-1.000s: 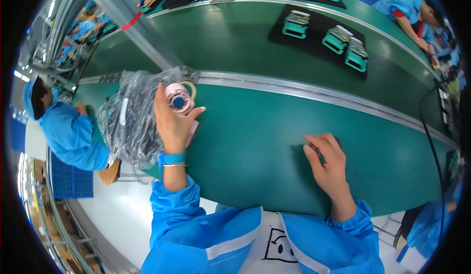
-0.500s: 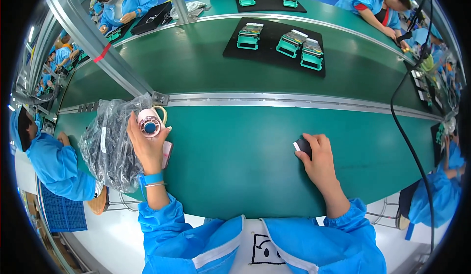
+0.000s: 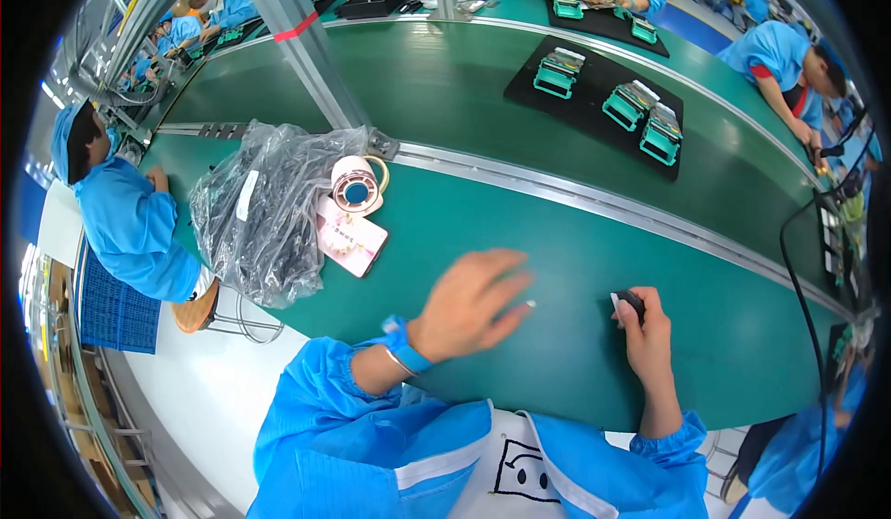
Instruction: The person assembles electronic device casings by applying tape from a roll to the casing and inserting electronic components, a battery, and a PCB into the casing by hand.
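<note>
My left hand (image 3: 473, 304) hangs over the green table, empty, its fingers apart and slightly blurred. In my right hand (image 3: 647, 333) is a small black block with a white edge (image 3: 630, 305), pinched between thumb and fingers; its kind is not clear. A pink, round, fan-like device (image 3: 355, 188) with a blue centre and a cream loop stands to the left, away from my left hand. Just in front of it lies a flat, pink, phone-shaped thing (image 3: 352, 239) with a floral pattern.
Crumpled clear plastic bags (image 3: 264, 213) cover the table's left end. Beyond a metal rail (image 3: 520, 192), a black mat (image 3: 594, 97) carries several teal-framed parts. A metal post (image 3: 306, 45) rises at the rail. A black cable (image 3: 806, 305) hangs at right. Co-workers sit around.
My left hand has let go of the pink device and moved right and nearer to me. My right hand still holds the black block. The view has turned left.
</note>
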{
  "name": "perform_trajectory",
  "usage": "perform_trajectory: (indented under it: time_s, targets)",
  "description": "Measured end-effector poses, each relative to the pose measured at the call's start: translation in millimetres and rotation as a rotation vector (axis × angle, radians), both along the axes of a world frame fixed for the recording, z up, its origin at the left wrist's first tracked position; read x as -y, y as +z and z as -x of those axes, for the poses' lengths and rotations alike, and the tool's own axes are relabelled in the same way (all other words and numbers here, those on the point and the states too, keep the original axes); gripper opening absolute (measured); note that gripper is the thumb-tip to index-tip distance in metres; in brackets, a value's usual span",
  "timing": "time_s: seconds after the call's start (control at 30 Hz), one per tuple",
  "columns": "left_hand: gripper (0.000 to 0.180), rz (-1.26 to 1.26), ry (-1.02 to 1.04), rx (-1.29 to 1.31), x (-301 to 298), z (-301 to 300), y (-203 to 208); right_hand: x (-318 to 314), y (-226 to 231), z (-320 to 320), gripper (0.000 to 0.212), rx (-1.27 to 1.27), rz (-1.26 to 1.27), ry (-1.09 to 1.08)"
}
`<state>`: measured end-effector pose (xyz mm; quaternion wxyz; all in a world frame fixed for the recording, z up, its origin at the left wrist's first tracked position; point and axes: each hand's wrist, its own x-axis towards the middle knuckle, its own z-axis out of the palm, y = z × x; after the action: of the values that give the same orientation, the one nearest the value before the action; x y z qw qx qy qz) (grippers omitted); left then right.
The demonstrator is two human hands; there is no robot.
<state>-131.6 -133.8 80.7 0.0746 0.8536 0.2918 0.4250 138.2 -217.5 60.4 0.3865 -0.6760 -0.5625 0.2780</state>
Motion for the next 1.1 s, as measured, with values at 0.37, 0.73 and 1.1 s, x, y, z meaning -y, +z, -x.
perform_trajectory:
  time_s: [0.37, 0.73, 1.1]
  targets:
    - [0.038, 0.309, -0.52, -0.132, 1, -45, -33, -19, -32, -8, 0.021, -0.367, -0.149, -0.112]
    - [0.039, 0.487, -0.553, -0.112, -2, -55, -48, -13, -31, -2, 0.019, -0.04, -0.265, -0.067]
    - [0.035, 0.423, -0.554, -0.122, 6, -64, -44, -8, -26, -9, 0.018, -0.007, -0.252, -0.025]
